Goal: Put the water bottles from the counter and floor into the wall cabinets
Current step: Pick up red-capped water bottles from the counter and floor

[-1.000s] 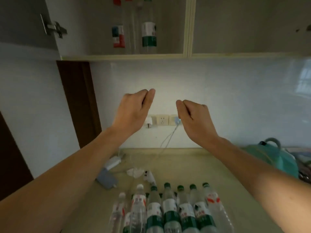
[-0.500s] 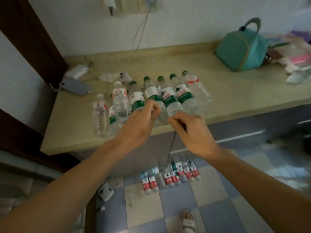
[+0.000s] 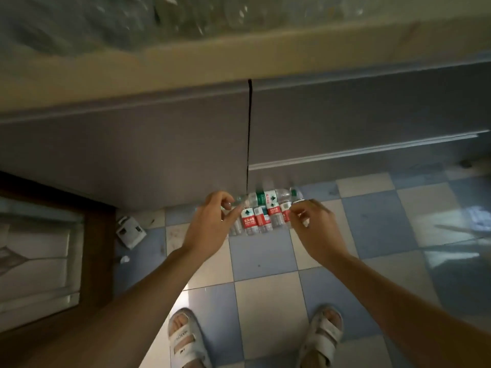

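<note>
Several water bottles (image 3: 261,212) with red and green labels lie in a row on the tiled floor against the grey base cabinet. My left hand (image 3: 212,224) hovers over the left end of the row, fingers loosely curled and holding nothing. Over the right end my right hand (image 3: 313,227) hangs the same way, empty. Whether either hand touches a bottle I cannot tell. More bottles (image 3: 186,19) on the counter show as a blur along the top edge. The wall cabinets are out of view.
The beige counter edge (image 3: 239,59) overhangs the grey cabinet doors (image 3: 159,144). A small white box (image 3: 130,231) lies on the floor at left, beside a dark wooden door frame (image 3: 95,235). My sandalled feet (image 3: 186,338) stand on the blue and white tiles.
The view has swung down from the wall cabinet, past the counter, to the floor. Both hands have dropped from chest height to just above the floor bottles.
</note>
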A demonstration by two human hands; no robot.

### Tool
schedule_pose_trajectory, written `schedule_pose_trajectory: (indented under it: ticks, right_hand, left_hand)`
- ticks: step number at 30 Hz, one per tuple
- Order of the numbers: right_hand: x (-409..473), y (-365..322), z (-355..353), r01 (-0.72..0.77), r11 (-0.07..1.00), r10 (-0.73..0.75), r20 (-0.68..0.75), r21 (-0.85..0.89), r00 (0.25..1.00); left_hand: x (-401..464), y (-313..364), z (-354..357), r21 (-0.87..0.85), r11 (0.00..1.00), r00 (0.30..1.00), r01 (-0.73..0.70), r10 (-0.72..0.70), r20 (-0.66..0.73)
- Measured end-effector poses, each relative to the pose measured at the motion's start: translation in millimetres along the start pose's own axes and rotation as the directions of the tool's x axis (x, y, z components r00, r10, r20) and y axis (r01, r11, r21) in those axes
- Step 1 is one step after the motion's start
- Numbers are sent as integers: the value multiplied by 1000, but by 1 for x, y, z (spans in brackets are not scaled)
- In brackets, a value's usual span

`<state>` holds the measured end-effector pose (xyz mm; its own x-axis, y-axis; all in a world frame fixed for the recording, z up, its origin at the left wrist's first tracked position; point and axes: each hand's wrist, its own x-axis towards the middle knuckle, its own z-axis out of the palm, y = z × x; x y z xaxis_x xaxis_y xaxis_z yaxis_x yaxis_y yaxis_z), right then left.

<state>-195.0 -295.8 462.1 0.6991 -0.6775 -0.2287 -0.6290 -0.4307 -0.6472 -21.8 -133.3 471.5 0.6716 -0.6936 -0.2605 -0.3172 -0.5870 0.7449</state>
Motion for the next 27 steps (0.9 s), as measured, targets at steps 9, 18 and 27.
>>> schedule_pose_trajectory:
  ticks: [9, 18, 27]
  right_hand:
    - [76, 182, 112, -89, 995, 91, 29, -42, 995]
    - [157, 285, 226, -212, 974, 210, -40, -78, 977]
    - [213, 322, 271, -145, 976, 134, -70, -166, 988]
  left_hand:
    - [70, -166, 154, 59, 963, 954, 264, -251, -164]
    - [121, -326, 235, 12, 885, 828, 465, -430, -359]
    - [169, -408, 240, -56, 915, 763, 400, -366, -532]
